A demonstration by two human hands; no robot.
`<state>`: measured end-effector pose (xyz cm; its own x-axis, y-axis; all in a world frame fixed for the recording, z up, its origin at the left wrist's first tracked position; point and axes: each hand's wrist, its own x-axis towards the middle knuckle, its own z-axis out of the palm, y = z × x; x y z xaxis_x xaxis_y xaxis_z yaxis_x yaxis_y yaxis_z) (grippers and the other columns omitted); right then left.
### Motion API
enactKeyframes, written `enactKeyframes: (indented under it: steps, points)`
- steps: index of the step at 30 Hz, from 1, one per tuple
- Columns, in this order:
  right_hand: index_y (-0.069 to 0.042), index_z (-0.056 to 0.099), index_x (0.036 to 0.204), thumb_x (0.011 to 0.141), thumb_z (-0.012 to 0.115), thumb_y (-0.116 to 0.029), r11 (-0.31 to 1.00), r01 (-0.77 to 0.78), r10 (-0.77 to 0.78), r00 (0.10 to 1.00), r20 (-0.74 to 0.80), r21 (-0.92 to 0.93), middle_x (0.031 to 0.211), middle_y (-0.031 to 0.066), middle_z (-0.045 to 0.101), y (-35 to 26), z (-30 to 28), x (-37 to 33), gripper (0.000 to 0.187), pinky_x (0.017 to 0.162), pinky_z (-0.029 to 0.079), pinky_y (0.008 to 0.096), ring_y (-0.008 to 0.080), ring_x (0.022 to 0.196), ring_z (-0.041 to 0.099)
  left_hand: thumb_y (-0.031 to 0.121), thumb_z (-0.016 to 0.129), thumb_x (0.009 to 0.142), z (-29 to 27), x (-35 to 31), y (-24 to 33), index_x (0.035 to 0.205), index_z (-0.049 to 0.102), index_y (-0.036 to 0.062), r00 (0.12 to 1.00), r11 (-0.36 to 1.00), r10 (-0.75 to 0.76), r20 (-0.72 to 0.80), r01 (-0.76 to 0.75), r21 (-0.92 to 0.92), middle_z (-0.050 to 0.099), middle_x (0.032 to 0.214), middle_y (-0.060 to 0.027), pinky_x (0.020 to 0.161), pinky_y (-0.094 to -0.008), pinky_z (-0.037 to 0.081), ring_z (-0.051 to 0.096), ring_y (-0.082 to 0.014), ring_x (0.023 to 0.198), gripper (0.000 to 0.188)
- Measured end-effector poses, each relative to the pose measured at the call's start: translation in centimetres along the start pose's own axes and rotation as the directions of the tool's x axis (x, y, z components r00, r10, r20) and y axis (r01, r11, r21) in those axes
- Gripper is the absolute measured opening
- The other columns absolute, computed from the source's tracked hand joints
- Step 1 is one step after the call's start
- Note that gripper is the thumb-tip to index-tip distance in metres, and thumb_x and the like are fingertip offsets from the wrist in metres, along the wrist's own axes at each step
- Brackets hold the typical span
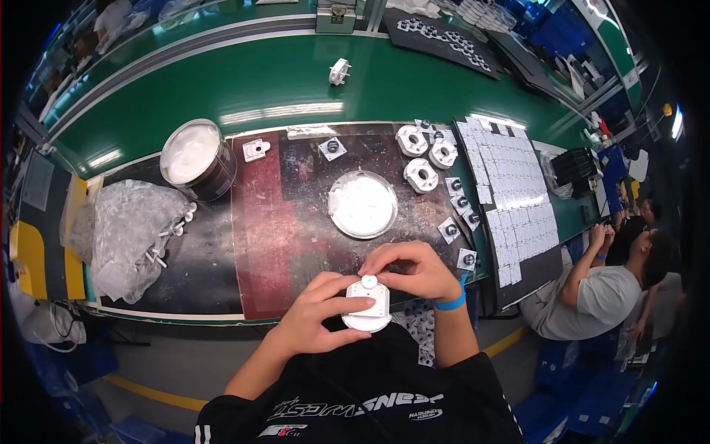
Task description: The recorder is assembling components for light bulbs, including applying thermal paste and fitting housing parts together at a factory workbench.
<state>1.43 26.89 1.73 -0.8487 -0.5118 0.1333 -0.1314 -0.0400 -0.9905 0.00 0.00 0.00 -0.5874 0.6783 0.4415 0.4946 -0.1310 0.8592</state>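
Close to my body, at the table's near edge, my left hand (325,311) grips a white plastic housing (367,305) with a flat face and a rounded lower end. Its fingers lie across the face and the thumb presses low on the side. My right hand (414,271), a blue band on its wrist, pinches a small white round disc (369,282) at the housing's upper end. Whether the disc is seated in the housing or only resting against it, I cannot tell. Just beyond my hands is a shallow round dish (363,205) with white contents.
A tub of white paste (194,159) and a clear plastic bag (137,237) with white parts occupy the left. White ring-shaped parts (421,176) and small square pieces with dark domes (448,230) lie right of the dish. Farther right is a board of white cards (514,207); a co-worker (592,292) sits beyond.
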Motion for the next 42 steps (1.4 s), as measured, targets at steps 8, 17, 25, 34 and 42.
enactKeyframes:
  steps: [8, 17, 25, 34, 42]
  points:
    - [0.004, 0.065, 0.120, 0.100, 0.065, 0.002, 0.988, -0.047, 0.119, 0.831, -0.543, 0.146, 0.111, 0.0097, 0.069, 2.9, 1.3, -3.3, 0.019, 0.091, 0.056, 0.0306, 0.0166, 0.102, 0.070, 0.014, 0.096, 0.069, -2.1, 0.9, -1.2, 0.138, 0.060, 0.0113, 0.982, 0.983, -0.026, -0.188, 0.060, 0.175, 0.064, 0.139, -0.0189, 0.105, -0.0459, 0.050, 0.061, -0.0382, 0.123, 0.078]
    - [0.001, 0.073, 0.108, 0.092, 0.074, 0.000, 0.905, -0.269, -0.065, 0.678, -0.733, -0.329, 0.084, 0.0060, 0.069, 4.3, 4.7, -5.1, 0.016, 0.058, 0.049, 0.0247, 0.0093, 0.068, 0.063, 0.029, 0.093, 0.074, -10.0, 15.9, -9.9, 0.155, 0.048, 0.0058, 0.867, 0.920, -0.087, -0.490, 0.258, 0.295, 0.064, 0.137, -0.0214, 0.107, -0.0433, 0.049, 0.060, -0.0332, 0.127, 0.095]
    - [-0.003, 0.075, 0.106, 0.092, 0.072, -0.004, 0.827, -0.227, -0.225, 0.705, -0.672, -0.514, 0.090, 0.0124, 0.074, 4.6, 4.6, -4.5, 0.014, 0.058, 0.054, 0.0307, 0.0211, 0.062, 0.067, 0.051, 0.087, 0.078, -9.5, 28.1, -21.4, 0.153, 0.052, 0.0162, 0.951, 0.692, -0.101, -0.291, 0.278, 0.666, 0.065, 0.127, -0.0233, 0.104, -0.0485, 0.042, 0.058, -0.0381, 0.124, 0.090]
    - [-0.002, 0.075, 0.102, 0.092, 0.072, -0.003, 0.858, -0.223, -0.191, 0.698, -0.690, -0.463, 0.087, 0.0111, 0.074, 4.3, 4.3, -4.5, 0.010, 0.057, 0.053, 0.0286, 0.0166, 0.061, 0.066, 0.055, 0.084, 0.078, -9.7, 30.0, -21.9, 0.155, 0.049, 0.0252, 0.989, 0.438, 0.061, -0.136, 0.096, 0.894, 0.063, 0.137, -0.0113, 0.108, -0.0512, 0.041, 0.053, -0.0308, 0.133, 0.090]
    - [-0.002, 0.074, 0.109, 0.093, 0.073, -0.007, 0.902, -0.221, -0.110, 0.714, -0.691, -0.372, 0.091, 0.0130, 0.075, 4.4, 4.1, -4.3, 0.017, 0.062, 0.056, 0.0324, 0.0221, 0.067, 0.070, 0.026, 0.078, 0.083, -22.7, 32.0, -25.4, 0.138, 0.061, 0.0240, 0.837, 0.297, -0.244, -0.489, 0.545, 0.784, 0.069, 0.124, -0.0118, 0.097, -0.0519, 0.055, 0.065, -0.0347, 0.119, 0.057]
